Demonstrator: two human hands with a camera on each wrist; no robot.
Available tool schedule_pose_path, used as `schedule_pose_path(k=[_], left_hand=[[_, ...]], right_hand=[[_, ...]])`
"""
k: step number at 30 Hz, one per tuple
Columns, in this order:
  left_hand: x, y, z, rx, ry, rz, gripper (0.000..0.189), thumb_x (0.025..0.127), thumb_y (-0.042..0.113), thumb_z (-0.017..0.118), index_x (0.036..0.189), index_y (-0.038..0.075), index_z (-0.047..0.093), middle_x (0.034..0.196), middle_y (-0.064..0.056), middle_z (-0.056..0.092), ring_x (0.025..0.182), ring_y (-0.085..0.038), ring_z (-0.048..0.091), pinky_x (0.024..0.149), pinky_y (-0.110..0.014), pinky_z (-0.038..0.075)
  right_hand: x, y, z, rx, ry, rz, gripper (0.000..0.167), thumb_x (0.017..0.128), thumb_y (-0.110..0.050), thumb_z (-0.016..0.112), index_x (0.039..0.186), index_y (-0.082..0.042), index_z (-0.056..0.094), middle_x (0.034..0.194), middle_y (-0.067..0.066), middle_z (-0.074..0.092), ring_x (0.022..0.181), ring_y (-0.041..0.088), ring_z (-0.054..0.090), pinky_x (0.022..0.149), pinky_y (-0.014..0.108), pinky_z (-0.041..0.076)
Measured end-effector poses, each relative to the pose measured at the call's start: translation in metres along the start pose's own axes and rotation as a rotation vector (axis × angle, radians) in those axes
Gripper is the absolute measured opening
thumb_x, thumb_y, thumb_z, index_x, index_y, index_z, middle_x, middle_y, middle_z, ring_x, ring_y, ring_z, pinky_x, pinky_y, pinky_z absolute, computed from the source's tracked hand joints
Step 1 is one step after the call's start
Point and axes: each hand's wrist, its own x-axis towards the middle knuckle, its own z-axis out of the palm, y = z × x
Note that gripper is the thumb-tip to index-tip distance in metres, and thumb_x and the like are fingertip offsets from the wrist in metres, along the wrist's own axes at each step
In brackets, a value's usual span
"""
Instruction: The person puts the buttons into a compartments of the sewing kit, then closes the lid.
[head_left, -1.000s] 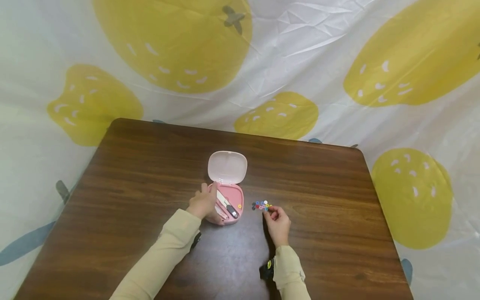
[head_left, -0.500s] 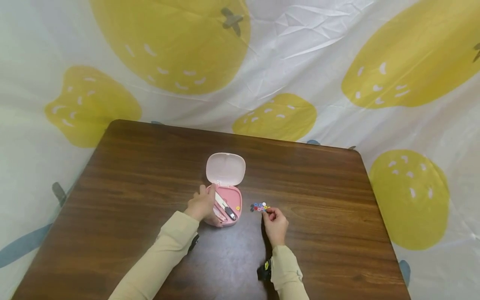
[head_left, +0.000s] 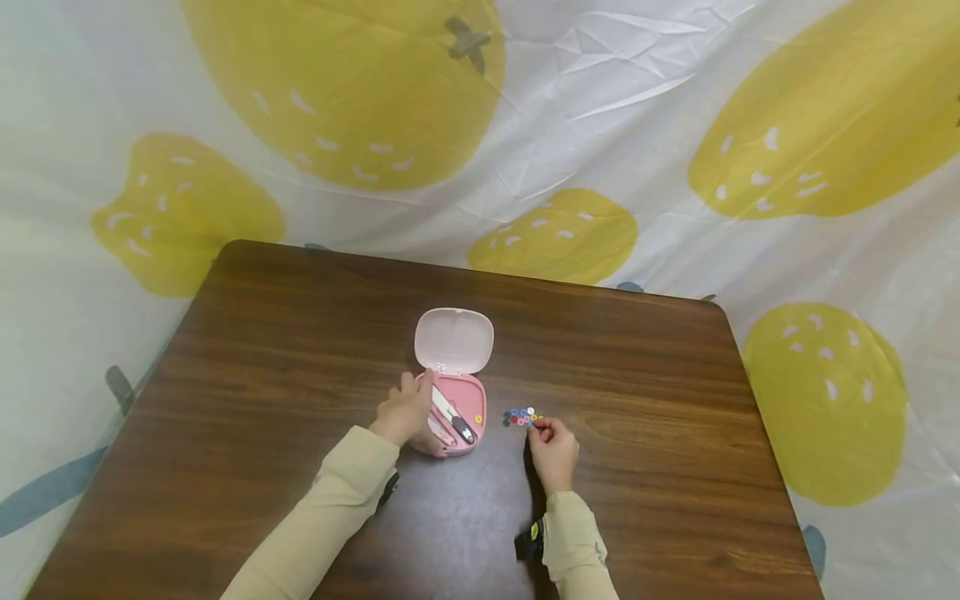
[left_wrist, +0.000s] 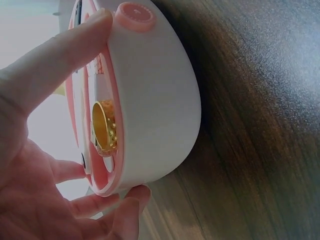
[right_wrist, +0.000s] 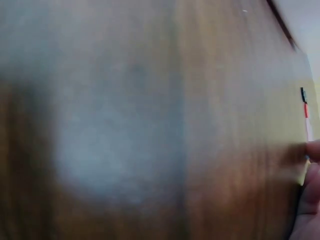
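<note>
My left hand [head_left: 402, 414] grips the left side of a small pink sewing box [head_left: 471, 392], its lid standing up behind. In the left wrist view the thumb lies on the rim and fingers press the white side wall. A gold thimble [left_wrist: 104, 127] sits inside. Dark-handled thread snips [head_left: 459, 421] and a yellow button [head_left: 478, 419] also lie in the box. My right hand [head_left: 553, 454] has thumb and forefinger together at the near edge of several colored buttons [head_left: 514, 419], seemingly pinching a light blue button [head_left: 531, 423], largely covered by the fingertips.
The dark wood table [head_left: 637, 392] extends around the box and the buttons. Behind it hangs a white cloth [head_left: 420, 217] printed with yellow fruit. The box's pale lid [head_left: 453, 342] is tipped back behind the box.
Both hands keep their places at the box and the buttons. Only a slight shift of the whole head view shows.
</note>
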Motion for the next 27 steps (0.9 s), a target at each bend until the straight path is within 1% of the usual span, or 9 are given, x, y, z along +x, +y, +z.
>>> schedule_pose_path(k=[6,10,17,27], left_hand=[[-0.0004,-0.0004,0.0016,0.004,0.005,-0.002,0.13,0.04,0.035,0.091,0.144,0.009,0.018,0.124,-0.022,0.031,0.105,-0.039,0.042,0.08,-0.05,0.042],[-0.0001,0.0003,0.002,0.005,-0.004,-0.007,0.13,0.041,0.037,0.09,0.145,0.009,0.017,0.125,-0.022,0.031,0.107,-0.04,0.041,0.081,-0.05,0.042],[0.0004,0.0006,0.0016,0.01,-0.004,-0.007,0.129,0.042,0.037,0.09,0.145,0.009,0.017,0.124,-0.022,0.031,0.106,-0.039,0.042,0.08,-0.05,0.042],[-0.0004,-0.0008,0.0003,-0.011,-0.002,-0.006,0.13,0.041,0.037,0.09,0.144,0.008,0.017,0.125,-0.022,0.03,0.108,-0.04,0.041,0.084,-0.052,0.04]], right_hand=[[0.0037,-0.0033,-0.0039,-0.05,-0.058,0.029,0.004,0.07,-0.003,0.068,0.073,-0.001,0.065,0.054,-0.004,0.045,0.049,0.009,0.04,0.051,0.027,0.033],[0.0057,-0.0033,-0.0056,-0.064,-0.084,0.047,0.004,0.07,-0.003,0.067,0.073,-0.001,0.065,0.055,-0.003,0.045,0.05,0.012,0.041,0.052,0.028,0.033],[0.0072,-0.0019,-0.0065,-0.05,-0.087,0.051,0.005,0.07,-0.003,0.069,0.071,-0.002,0.064,0.055,-0.003,0.045,0.05,0.011,0.041,0.052,0.028,0.033],[0.0076,0.0012,-0.0061,-0.014,-0.081,0.031,0.008,0.069,-0.002,0.072,0.068,-0.002,0.064,0.054,-0.006,0.044,0.048,0.005,0.038,0.051,0.024,0.033]])
